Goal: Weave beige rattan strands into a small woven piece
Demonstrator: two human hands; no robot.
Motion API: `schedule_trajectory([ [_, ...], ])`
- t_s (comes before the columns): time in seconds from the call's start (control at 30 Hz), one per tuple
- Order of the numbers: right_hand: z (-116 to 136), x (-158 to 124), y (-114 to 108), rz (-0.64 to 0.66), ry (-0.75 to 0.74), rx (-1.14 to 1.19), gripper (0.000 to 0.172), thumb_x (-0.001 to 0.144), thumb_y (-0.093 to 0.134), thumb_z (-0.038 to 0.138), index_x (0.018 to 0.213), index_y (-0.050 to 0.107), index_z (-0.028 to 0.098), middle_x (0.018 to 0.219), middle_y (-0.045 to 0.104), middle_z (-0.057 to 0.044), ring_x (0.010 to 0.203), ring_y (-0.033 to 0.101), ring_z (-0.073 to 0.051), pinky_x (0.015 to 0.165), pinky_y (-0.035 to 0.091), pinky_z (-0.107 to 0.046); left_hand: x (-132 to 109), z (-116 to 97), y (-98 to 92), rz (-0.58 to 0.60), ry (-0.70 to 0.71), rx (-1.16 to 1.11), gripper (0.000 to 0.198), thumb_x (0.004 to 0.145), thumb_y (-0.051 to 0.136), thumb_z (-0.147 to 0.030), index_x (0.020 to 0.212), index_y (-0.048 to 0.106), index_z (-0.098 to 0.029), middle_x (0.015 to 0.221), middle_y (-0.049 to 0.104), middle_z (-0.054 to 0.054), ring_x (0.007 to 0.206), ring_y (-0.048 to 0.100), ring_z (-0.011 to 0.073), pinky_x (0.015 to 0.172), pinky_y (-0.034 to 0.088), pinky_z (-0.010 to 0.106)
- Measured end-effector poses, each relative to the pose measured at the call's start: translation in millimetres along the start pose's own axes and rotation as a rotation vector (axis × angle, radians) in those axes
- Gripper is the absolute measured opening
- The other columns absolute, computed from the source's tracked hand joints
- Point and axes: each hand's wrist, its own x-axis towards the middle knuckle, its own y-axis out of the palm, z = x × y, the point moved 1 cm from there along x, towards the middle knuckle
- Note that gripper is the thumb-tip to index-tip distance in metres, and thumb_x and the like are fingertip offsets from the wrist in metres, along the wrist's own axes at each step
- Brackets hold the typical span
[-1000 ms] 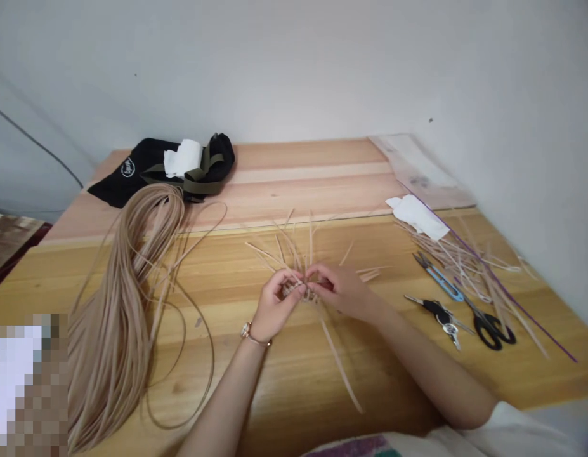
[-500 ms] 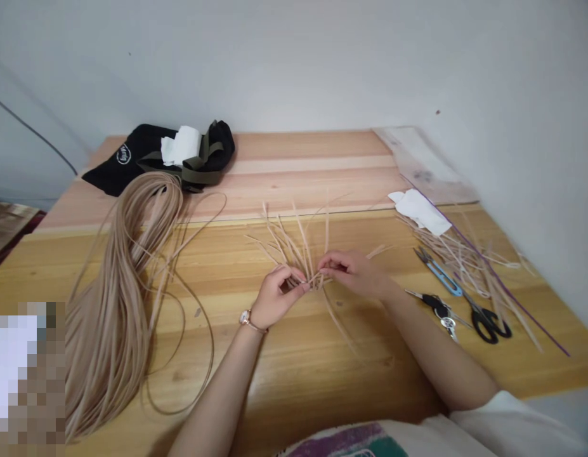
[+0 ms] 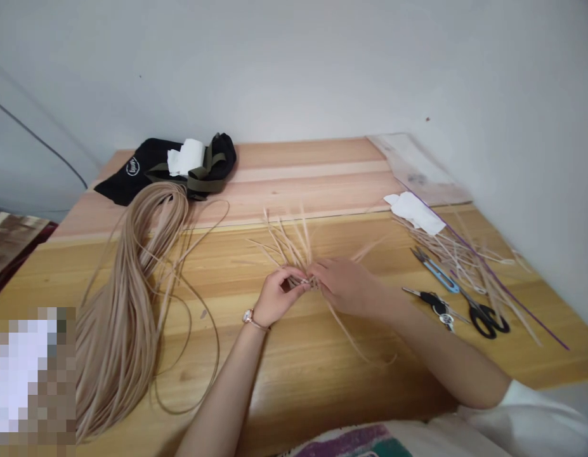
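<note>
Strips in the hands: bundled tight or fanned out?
Fanned out. The strips meet where the left hand and right hand pinch them, and their free ends splay apart.

A small rose-gold watch (image 3: 248, 315) on a thin band is worn at the wrist of the left hand (image 3: 274, 297). Both forearms are left bare. A white short sleeve (image 3: 536, 412) is seen on the right arm; the shirt front (image 3: 365, 441) is printed in purple and green.
</note>
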Motion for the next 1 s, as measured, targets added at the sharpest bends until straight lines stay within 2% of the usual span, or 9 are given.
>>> schedule_trajectory([
  [0.23, -17, 15, 13, -0.078, -0.056, 0.426, 0.014, 0.085, 0.05, 0.025, 0.091, 0.059, 0.017, 0.077, 0.062, -0.002, 0.069, 0.053, -0.013, 0.061, 0.033, -0.024, 1, -4, 2.0, -0.025, -0.011, -0.148, 0.027, 0.069, 0.07, -0.028, 0.087, 0.054, -0.015, 0.08, 0.062, 0.003, 0.073, 0.058, 0.0116, 0.071, 0.046, 0.025],
  [0.4, -32, 27, 25, -0.09, 0.041, 0.765, 0.019, 0.074, 0.062, 0.033, 0.079, 0.066, 0.015, 0.057, 0.052, 0.004, 0.052, 0.041, -0.008, 0.05, 0.027, -0.022, 2, -6, 0.7, 0.006, -0.062, -0.208, 0.03, 0.068, 0.071, -0.03, 0.086, 0.052, -0.015, 0.076, 0.06, 0.001, 0.071, 0.058, 0.0111, 0.07, 0.045, 0.024],
  [0.47, -34, 31, 29, -0.095, 0.067, 0.871, 0.022, 0.071, 0.064, 0.035, 0.078, 0.067, 0.014, 0.059, 0.054, 0.003, 0.052, 0.041, -0.008, 0.05, 0.028, -0.021, 2, -7, -0.4, -0.025, -0.054, -0.183, 0.025, 0.074, 0.065, -0.034, 0.085, 0.054, -0.015, 0.076, 0.06, 0.002, 0.07, 0.057, 0.0111, 0.068, 0.045, 0.024],
  [0.57, -35, 33, 33, -0.057, 0.09, 1.0, 0.027, 0.069, 0.065, 0.035, 0.082, 0.068, 0.013, 0.066, 0.061, 0.0, 0.056, 0.046, -0.008, 0.053, 0.032, -0.022, 1, -8, -2.3, -0.124, -0.018, -0.061, 0.024, 0.087, 0.046, -0.037, 0.084, 0.057, -0.015, 0.074, 0.06, 0.003, 0.068, 0.056, 0.0121, 0.066, 0.045, 0.025],
  [0.63, -36, 34, 34, -0.004, 0.109, 1.038, 0.027, 0.068, 0.066, 0.035, 0.082, 0.069, 0.012, 0.065, 0.061, 0.0, 0.055, 0.046, -0.007, 0.053, 0.033, -0.021, 0, -8, -4.2, -0.221, 0.043, 0.108, 0.024, 0.088, 0.043, -0.034, 0.082, 0.058, -0.016, 0.074, 0.061, 0.004, 0.071, 0.057, 0.0137, 0.069, 0.044, 0.027],
  [0.73, -36, 33, 35, 0.094, 0.115, 1.039, 0.027, 0.069, 0.066, 0.037, 0.08, 0.069, 0.013, 0.056, 0.053, 0.004, 0.048, 0.038, -0.005, 0.048, 0.029, -0.021, 0, -8, -7.2, -0.321, 0.154, 0.333, 0.02, 0.086, 0.047, -0.029, 0.076, 0.059, -0.017, 0.077, 0.063, 0.005, 0.077, 0.057, 0.0161, 0.075, 0.043, 0.029],
  [0.9, -37, 34, 36, 0.224, 0.057, 1.098, 0.028, 0.07, 0.066, 0.038, 0.084, 0.066, 0.014, 0.057, 0.051, 0.005, 0.047, 0.036, -0.004, 0.047, 0.028, -0.02, 2, -5, -11.3, -0.322, 0.19, 0.374, 0.021, 0.086, 0.047, -0.028, 0.071, 0.059, -0.018, 0.074, 0.064, 0.004, 0.077, 0.056, 0.0167, 0.08, 0.042, 0.032],
  [1.0, -35, 34, 33, 0.249, 0.009, 0.983, 0.028, 0.07, 0.066, 0.039, 0.083, 0.066, 0.014, 0.059, 0.054, 0.004, 0.05, 0.04, -0.005, 0.048, 0.029, -0.019, 3, -3, -14.6, -0.328, 0.16, 0.392, 0.023, 0.086, 0.047, -0.029, 0.068, 0.058, -0.018, 0.074, 0.064, 0.004, 0.078, 0.056, 0.0174, 0.081, 0.041, 0.033],
])
